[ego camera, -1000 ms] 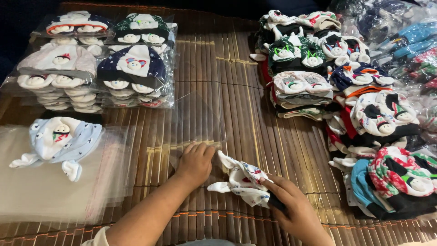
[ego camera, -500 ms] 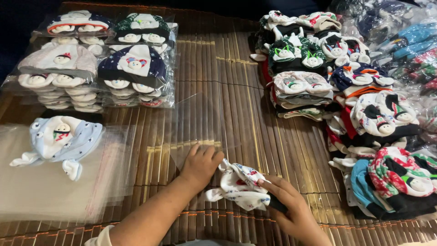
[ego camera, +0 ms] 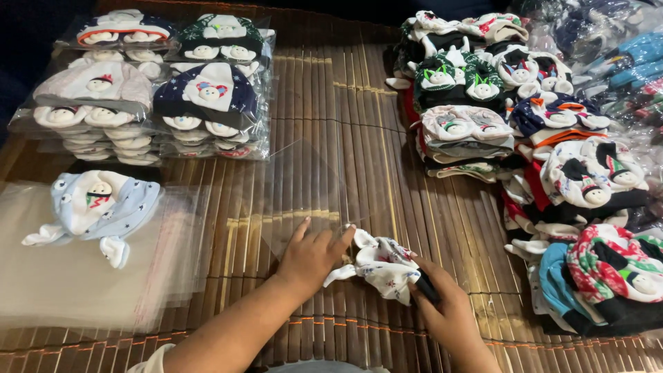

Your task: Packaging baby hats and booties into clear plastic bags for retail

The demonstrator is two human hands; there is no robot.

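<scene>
Near the front edge of the bamboo mat, the left hand lies open, fingers spread, pressing the mouth of a clear plastic bag; just right of it, the right hand is closed on a white patterned baby hat, crumpled between both hands; bagged hats stand far left; loose hats are piled right; a pale blue hat rests on flat bags, near left.

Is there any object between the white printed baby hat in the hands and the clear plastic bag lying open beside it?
Nothing visible: the white printed baby hat lies at the clear plastic bag mouth, pinned by the left hand.
</scene>
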